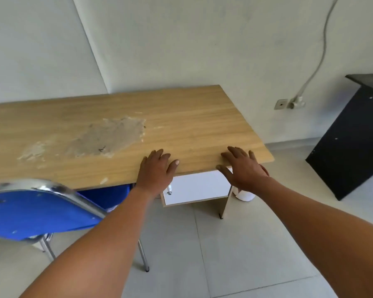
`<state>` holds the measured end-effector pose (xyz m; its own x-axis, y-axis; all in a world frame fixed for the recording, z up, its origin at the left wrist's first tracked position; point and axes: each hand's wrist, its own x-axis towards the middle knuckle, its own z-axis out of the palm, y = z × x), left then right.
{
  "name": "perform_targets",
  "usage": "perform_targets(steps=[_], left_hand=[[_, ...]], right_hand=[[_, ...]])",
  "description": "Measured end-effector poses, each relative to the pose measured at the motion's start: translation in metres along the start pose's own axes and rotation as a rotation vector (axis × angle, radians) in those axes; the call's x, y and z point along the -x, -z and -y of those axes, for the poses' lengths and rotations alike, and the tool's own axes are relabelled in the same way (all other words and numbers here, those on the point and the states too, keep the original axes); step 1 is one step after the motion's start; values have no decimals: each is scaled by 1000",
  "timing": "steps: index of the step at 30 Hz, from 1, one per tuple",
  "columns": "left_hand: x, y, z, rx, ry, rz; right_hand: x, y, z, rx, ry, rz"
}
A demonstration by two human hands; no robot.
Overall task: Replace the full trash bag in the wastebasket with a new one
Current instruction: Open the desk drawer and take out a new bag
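Two hands are stretched out over one wooden desk (181,117). The left hand (156,168) lies flat at the desk's near edge, fingers straight and a little spread, palm down on the wood, holding nothing. The right hand (244,166) lies the same way near the desk's right corner, fingers straight and apart, thumb out over the edge, also holding nothing. The two hands are well apart from each other. One white wastebasket (244,195) stands on the tiled floor (235,244) under the desk's right end, just beyond the desk's side panel; only a small part of its round lower body shows below the right wrist, so it seems to stand upright, but I cannot tell whether a bag sits in it. One white cabinet door (197,188) with one small knob (169,188) hangs under the desk between the two hands. One blue chair (37,211) with a shiny metal frame stands at the left, its back toward the camera and its seat tucked under the desk. A large worn, grey patch (103,138) marks the desk top toward the left. One black cabinet (351,136) stands against the wall at the right. On the wall beside it are one socket plate (280,103) and one plug (296,102), from which one white cable (322,54) runs upward.
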<state>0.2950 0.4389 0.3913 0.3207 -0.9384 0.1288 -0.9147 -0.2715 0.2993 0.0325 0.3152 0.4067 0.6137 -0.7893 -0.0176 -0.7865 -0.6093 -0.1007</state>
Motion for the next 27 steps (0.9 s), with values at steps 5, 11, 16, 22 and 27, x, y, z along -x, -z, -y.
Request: perform_targets(steps=[5,11,16,22,27], left_hand=[[8,-58,8,-145,-69,-307],[12,-77,6,-256,-92,-575],[17,-82,4,-248,-112,-574],[9,-82,9,-300,-126,-621],[4,-94,10,-350,-75,-725]], right_hand=[[-10,-75,-12,92,80,-401],[-18,-115,-16,19,228,-794],[-8,-111,-3,-88,269,-738],[-14,-121,11,-24,472,-1000],[-14,-162,19,81,583,-883]])
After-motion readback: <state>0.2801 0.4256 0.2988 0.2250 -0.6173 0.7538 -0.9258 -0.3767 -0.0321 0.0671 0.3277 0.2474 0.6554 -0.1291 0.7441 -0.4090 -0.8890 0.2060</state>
